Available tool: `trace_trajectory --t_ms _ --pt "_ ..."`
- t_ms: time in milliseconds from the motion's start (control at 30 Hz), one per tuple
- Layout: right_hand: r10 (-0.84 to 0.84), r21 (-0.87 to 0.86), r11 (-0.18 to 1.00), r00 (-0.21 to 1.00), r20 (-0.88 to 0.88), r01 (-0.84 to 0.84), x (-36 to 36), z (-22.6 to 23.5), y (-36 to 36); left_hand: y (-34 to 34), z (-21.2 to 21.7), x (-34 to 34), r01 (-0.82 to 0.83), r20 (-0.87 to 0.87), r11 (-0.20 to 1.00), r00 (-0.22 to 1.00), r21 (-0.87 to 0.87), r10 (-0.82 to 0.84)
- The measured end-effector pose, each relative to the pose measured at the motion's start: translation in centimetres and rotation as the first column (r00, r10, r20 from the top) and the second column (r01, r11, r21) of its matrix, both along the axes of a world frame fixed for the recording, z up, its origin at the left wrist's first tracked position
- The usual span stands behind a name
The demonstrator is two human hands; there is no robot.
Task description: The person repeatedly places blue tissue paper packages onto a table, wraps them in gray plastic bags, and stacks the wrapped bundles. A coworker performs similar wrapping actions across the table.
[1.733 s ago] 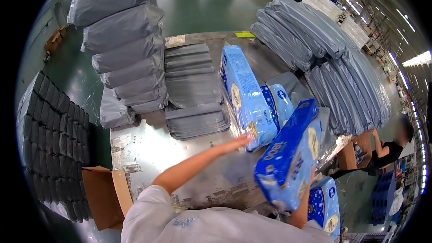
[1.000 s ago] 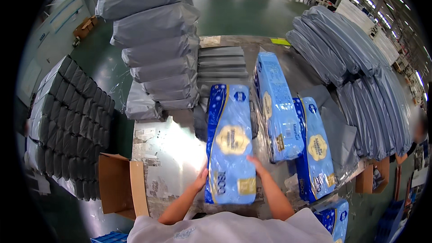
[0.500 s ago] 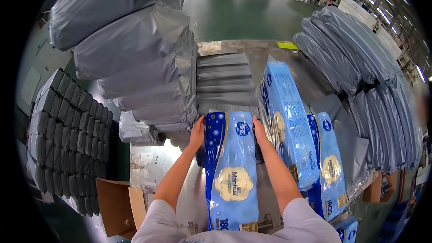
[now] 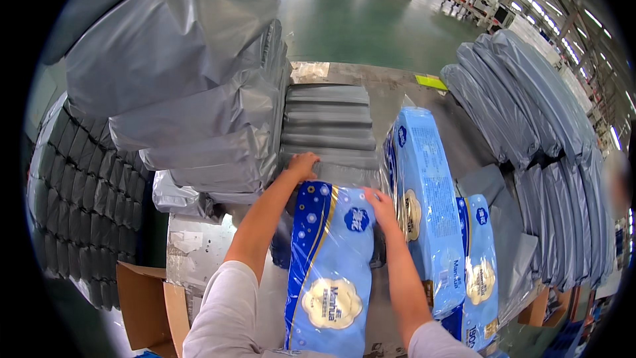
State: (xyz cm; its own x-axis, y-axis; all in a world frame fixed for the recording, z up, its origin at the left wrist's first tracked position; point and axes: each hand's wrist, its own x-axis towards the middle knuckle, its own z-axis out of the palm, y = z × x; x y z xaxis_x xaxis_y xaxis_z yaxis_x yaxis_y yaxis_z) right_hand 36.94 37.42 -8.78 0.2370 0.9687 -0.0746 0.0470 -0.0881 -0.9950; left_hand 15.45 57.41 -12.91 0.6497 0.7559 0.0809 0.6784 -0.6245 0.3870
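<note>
Your blue pack (image 4: 331,262), soft, pillowy and glossy in clear film, sits over the scuffed metal tabletop (image 4: 217,242), in front of the rippled gray film sheets (image 4: 328,126). Versus half a second ago: pack slants now, your left hand (image 4: 303,166) is off its side and up at the sheets; your right hand (image 4: 382,209) remains at its top right corner. Near end's cut off; can't tell if either hand's fingers grip.

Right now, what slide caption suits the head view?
Left hand at the stacked gray plastic bags, right hand at the far right corner of a blue film-wrapped pack.
</note>
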Motion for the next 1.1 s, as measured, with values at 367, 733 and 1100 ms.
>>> trace_trajectory --t_ms 367,733,1100 --pt "-0.295 0.269 0.925 0.953 0.067 0.268 4.3 13.8 -9.9 -11.0 0.2 -2.8 0.223 -0.224 0.892 0.964 0.394 -0.142" --pt "0.096 -0.041 0.992 0.935 -0.343 -0.117 -1.6 -2.3 -1.7 -18.1 -5.5 -10.7 -0.206 0.604 0.849 0.623 -0.486 0.497" --pt "0.211 -0.209 0.934 -0.025 0.977 -0.288 -1.2 -5.1 -1.0 -15.1 0.4 -9.6 -0.197 0.476 0.971 0.847 -0.133 0.237"
